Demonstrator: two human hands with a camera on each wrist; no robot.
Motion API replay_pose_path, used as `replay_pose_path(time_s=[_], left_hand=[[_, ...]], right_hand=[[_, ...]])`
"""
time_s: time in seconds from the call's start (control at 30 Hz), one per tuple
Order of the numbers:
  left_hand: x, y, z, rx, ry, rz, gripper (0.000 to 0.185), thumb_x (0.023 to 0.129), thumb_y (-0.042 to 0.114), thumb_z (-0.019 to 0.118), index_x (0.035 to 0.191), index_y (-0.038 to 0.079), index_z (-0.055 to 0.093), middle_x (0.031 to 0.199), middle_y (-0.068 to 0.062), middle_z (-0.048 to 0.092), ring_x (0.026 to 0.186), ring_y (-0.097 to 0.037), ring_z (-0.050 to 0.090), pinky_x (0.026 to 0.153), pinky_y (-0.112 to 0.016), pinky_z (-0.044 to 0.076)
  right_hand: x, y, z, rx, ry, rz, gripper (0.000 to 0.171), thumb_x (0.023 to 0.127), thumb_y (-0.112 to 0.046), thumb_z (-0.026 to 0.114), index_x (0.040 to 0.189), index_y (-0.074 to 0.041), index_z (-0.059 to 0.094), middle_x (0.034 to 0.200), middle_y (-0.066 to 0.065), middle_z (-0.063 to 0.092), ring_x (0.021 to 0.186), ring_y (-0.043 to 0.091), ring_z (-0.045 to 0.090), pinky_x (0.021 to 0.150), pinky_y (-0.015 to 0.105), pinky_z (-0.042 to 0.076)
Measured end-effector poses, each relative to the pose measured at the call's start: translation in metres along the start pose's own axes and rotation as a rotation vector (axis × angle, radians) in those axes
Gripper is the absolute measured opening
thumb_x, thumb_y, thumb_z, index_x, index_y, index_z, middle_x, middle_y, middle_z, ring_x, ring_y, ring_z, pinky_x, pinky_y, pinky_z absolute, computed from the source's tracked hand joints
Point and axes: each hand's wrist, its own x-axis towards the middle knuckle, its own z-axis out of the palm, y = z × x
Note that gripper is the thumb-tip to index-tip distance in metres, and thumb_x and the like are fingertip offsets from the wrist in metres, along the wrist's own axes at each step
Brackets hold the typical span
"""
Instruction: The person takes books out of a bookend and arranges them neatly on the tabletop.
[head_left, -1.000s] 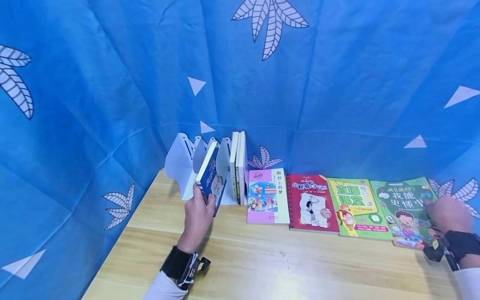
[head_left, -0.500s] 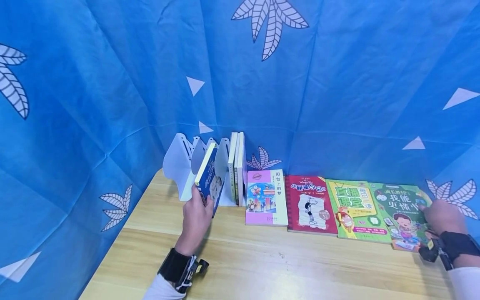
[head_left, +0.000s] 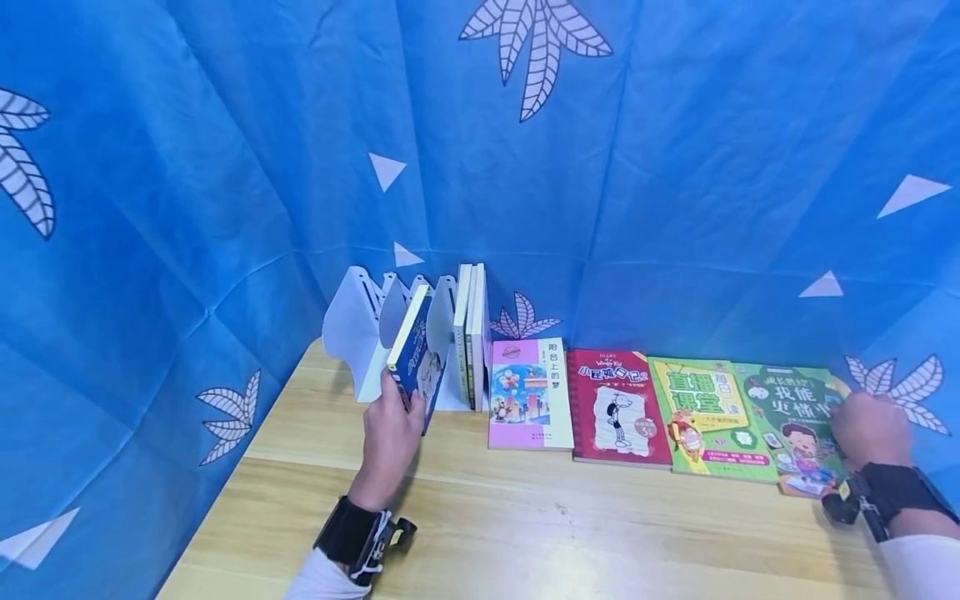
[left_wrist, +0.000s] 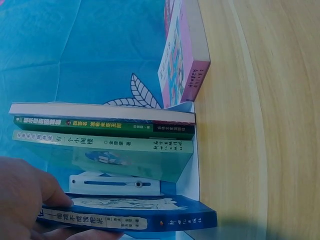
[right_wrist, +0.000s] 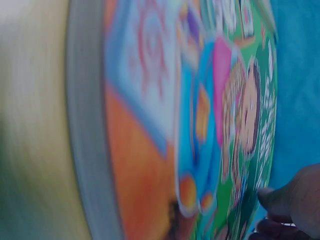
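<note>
My left hand (head_left: 393, 425) grips the lower edge of a blue book (head_left: 416, 358), which leans tilted in a slot of the white book rack (head_left: 348, 329). The left wrist view shows the blue book's spine (left_wrist: 130, 217) under my fingers (left_wrist: 25, 200). At the far right, my right hand (head_left: 870, 429) holds the right edge of a green picture book (head_left: 795, 417) lying on the table. Its cover (right_wrist: 220, 125) fills the blurred right wrist view, with my thumb and fingers (right_wrist: 295, 200) curled at its edge.
Three books (head_left: 471, 333) stand upright in the rack's right slot. A pink book (head_left: 531, 393), a red book (head_left: 617, 407) and a yellow-green book (head_left: 708, 417) lie flat in a row on the wooden table (head_left: 525, 525). Blue cloth (head_left: 225, 167) walls in the back and both sides.
My right hand has drawn the green book slightly left, so it now overlaps the yellow-green book. The left hand and blue book have barely moved.
</note>
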Motion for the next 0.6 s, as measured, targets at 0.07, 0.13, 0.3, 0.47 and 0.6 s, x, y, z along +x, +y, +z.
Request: replay_pose_path(time_s=[0.07, 0.13, 0.3, 0.47, 0.6], left_hand=[[0.0, 0.0, -0.001, 0.005, -0.01, -0.012, 0.05, 0.1, 0.006, 0.063, 0.143, -0.002, 0.041, 0.134, -0.037, 0.063, 0.119, -0.053, 0.066, 0.087, -0.059, 0.063], [-0.001, 0.001, -0.002, 0.01, -0.017, -0.02, 0.051, 0.1, 0.007, 0.063, 0.144, -0.001, 0.04, 0.135, -0.036, 0.063, 0.119, -0.052, 0.066, 0.087, -0.059, 0.063], [-0.002, 0.001, -0.001, 0.017, -0.014, -0.018, 0.051, 0.1, 0.006, 0.064, 0.144, -0.001, 0.04, 0.134, -0.036, 0.063, 0.119, -0.052, 0.067, 0.087, -0.059, 0.063], [-0.003, 0.001, -0.002, 0.015, -0.01, -0.006, 0.052, 0.1, 0.005, 0.064, 0.145, -0.002, 0.04, 0.134, -0.036, 0.063, 0.118, -0.053, 0.067, 0.086, -0.059, 0.063], [-0.004, 0.001, -0.002, 0.014, -0.014, -0.007, 0.052, 0.1, 0.005, 0.064, 0.145, -0.001, 0.039, 0.136, -0.036, 0.062, 0.12, -0.053, 0.066, 0.088, -0.059, 0.062]], right_hand=[[0.0, -0.003, 0.003, 0.034, 0.04, -0.028, 0.026, 0.092, -0.001, 0.056, 0.073, 0.016, 0.055, 0.066, 0.03, 0.05, 0.063, 0.045, 0.052, 0.044, 0.048, 0.043], [-0.001, -0.005, 0.006, 0.055, 0.085, -0.055, 0.02, 0.086, 0.002, 0.055, 0.078, 0.021, 0.053, 0.069, 0.035, 0.049, 0.065, 0.049, 0.051, 0.044, 0.051, 0.042], [-0.009, -0.013, 0.012, 0.103, 0.171, -0.113, 0.021, 0.08, 0.004, 0.058, 0.083, 0.024, 0.052, 0.077, 0.041, 0.05, 0.066, 0.057, 0.053, 0.046, 0.061, 0.043], [-0.016, -0.027, 0.015, 0.151, 0.148, -0.15, 0.044, 0.089, -0.002, 0.065, 0.118, 0.029, 0.054, 0.108, 0.052, 0.055, 0.092, 0.067, 0.055, 0.07, 0.072, 0.049], [-0.021, -0.043, 0.009, 0.205, 0.029, -0.138, 0.059, 0.101, -0.016, 0.062, 0.139, 0.025, 0.042, 0.126, 0.051, 0.048, 0.109, 0.066, 0.051, 0.083, 0.075, 0.047]])
